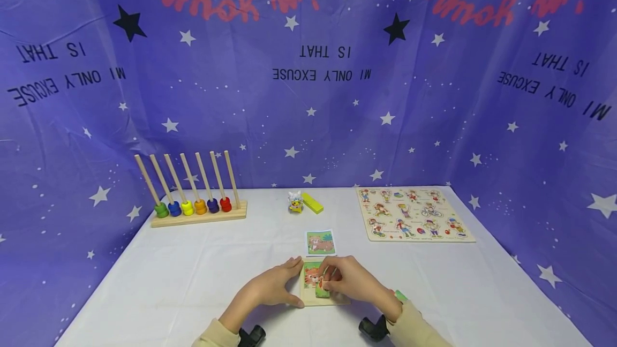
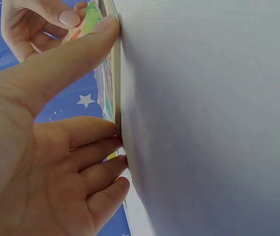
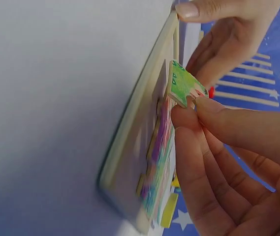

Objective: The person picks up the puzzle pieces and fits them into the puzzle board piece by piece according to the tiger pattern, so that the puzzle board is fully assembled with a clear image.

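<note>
A shallow wooden puzzle tray [image 1: 328,302] lies on the table, with a picture of an orange animal's face [image 1: 312,277] partly assembled in it. My left hand [image 1: 272,285] rests along the tray's left edge, thumb at the near corner and nearly straight fingers toward the far one. Between thumb and fingers, my right hand [image 1: 354,280] pinches a green puzzle piece [image 3: 183,86] with a bit of orange on it. In the right wrist view the piece is tilted over the tray's near part. My right fingers hide some of the assembled pieces.
Just beyond the tray lies a picture card [image 1: 320,242]. Farther back are a small figurine [image 1: 295,202] and a yellow block [image 1: 313,203]. A peg rack with coloured beads [image 1: 200,218] stands left; a wooden figure puzzle board [image 1: 414,216] lies right. Something green [image 1: 400,295] shows behind my right wrist.
</note>
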Demonstrator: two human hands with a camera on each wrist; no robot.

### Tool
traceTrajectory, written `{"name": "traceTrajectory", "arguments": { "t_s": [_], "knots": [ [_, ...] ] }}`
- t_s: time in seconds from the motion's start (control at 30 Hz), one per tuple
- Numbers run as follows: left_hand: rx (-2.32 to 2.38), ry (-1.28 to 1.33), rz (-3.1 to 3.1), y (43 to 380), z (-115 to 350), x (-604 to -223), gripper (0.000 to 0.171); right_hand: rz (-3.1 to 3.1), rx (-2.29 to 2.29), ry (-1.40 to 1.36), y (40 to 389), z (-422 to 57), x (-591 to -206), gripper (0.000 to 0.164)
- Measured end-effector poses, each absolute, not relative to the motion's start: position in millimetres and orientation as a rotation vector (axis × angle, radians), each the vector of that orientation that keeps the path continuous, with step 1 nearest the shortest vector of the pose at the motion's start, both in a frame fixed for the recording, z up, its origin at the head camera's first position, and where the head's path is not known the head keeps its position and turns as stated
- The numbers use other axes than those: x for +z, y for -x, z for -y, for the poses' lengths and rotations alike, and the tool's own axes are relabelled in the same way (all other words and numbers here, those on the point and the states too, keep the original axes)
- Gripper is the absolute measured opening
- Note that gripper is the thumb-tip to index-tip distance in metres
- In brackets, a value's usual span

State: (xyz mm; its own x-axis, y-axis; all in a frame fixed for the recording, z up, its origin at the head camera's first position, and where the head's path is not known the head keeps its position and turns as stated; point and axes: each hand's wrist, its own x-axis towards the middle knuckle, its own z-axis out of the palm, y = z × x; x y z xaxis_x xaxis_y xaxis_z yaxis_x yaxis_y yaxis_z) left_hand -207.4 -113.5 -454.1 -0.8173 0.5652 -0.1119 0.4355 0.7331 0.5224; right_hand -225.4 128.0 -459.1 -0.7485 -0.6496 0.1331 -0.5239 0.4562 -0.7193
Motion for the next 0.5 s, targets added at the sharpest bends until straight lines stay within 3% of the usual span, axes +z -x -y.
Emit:
{"name": "traceTrajectory", "arguments": {
  "t_s": [0.5],
  "knots": [
    [0.707, -0.769, -2.673, 208.0, 114.2, -457.3, 0.093, -2.519, -1.171, 1.062, 224.2, -105.7, -462.9, 0.022]
  ]
}}
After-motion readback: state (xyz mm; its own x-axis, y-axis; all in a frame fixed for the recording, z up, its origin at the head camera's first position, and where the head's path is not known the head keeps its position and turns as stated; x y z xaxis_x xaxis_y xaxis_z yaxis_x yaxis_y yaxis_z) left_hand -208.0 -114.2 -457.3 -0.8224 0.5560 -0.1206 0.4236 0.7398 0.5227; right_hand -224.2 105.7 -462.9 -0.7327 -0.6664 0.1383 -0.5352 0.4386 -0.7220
